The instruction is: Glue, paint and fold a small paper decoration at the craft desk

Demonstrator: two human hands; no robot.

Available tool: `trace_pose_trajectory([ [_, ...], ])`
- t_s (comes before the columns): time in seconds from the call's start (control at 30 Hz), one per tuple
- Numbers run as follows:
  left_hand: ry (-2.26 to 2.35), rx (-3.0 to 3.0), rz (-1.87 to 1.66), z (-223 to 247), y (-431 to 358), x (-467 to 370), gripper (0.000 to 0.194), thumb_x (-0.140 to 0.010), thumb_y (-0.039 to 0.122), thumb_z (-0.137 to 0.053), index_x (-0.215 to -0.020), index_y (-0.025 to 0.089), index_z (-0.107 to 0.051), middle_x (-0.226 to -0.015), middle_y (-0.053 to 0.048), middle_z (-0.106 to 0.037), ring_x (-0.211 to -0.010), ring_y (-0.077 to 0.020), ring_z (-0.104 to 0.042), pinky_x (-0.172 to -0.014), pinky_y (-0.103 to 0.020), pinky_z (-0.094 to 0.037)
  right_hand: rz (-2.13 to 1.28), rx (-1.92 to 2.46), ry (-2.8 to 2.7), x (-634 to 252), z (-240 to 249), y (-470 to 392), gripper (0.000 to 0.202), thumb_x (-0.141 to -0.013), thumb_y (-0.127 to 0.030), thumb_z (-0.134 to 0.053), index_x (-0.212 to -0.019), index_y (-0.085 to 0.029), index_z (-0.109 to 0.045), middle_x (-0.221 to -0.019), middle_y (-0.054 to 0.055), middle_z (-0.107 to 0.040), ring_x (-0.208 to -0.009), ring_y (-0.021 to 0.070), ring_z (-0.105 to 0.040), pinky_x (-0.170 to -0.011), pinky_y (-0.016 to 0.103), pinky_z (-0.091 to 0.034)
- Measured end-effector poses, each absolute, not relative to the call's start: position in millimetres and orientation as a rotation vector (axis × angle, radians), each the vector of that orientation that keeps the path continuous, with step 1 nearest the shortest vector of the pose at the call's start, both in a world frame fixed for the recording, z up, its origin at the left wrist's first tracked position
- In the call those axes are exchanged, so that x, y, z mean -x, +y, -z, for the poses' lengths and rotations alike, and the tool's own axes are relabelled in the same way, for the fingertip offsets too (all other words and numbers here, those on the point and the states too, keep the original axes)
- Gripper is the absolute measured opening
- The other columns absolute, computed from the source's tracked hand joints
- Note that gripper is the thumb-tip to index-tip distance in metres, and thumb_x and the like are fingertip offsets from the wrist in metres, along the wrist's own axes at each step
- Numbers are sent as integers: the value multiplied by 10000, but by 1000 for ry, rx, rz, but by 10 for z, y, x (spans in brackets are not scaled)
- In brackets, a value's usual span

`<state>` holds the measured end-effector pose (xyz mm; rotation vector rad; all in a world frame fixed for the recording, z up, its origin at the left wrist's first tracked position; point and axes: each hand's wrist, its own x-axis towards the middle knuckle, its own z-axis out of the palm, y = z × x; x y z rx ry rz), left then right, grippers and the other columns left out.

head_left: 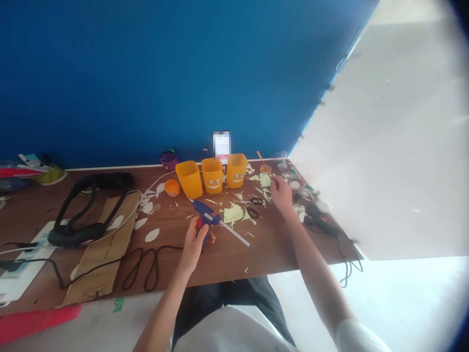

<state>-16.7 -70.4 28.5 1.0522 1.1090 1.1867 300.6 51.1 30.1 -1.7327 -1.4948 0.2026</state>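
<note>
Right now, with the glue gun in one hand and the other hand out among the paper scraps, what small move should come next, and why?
Probably pinch up one scrap: the right hand hovers over pale yellow paper scraps beside the three orange cups, but I cannot tell that it holds anything. The left hand grips the blue glue gun, so a piece seems needed first.

Blue glue gun [205, 213], perhaps tilted, gripped

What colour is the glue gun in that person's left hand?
Blue, with an orange trigger; the head view shows the glue gun held in the left hand.
</note>
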Motion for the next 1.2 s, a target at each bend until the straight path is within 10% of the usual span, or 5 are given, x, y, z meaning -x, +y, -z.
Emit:
trace_pose_trajectory([
  [0.3, 978, -894, -1188, -234, -677, 160, 379, -890, 343, -491, -1242, 210, -455, -1097, -65, -666, -752, -149, -649, -659, -281, -509, -542, 1652, -1352, -2998, -256, 631, 207, -864, -344, -358, -794, -223, -510, -615, -24, -485, -566, 151, -450, -550, 247, -371],
  [0.6, 923, -929, -1122, -194, -740, 239, 504, -825, 195, -551, -1301, 258, -398, -1241, -64, -601, -882, -146, -632, -802, -315, -495, -545, 1681, -1260, -2981, -291, 641, 521, -839, -627, -492, -561, -201, -380, -520, -40, -346, -505, 96, -304, -468, 235, -246],
  [0.97, 881, -925, -1095, -124, -761, 238, 572, -808, 173, -583, -1326, 284, -369, -1303, -66, -564, -955, -166, -635, -821, -325, -490, -746, 1642, -1248, -2977, -207, 627, 310, -779, -479, -554, -841, -184, -628, -516, -65, -402, -426, 92, -310, -424, 218, -250],
  [1.2, 874, -948, -1083, -102, -776, 230, 537, -832, 214, -598, -1309, 290, -362, -1315, -68, -557, -961, -160, -628, -793, -309, -485, -739, 1557, -1139, -2991, -184, 644, 457, -738, -245, -465, -1191, -231, -403, -715, -44, -547, -481, 108, -416, -460, 231, -361],
])
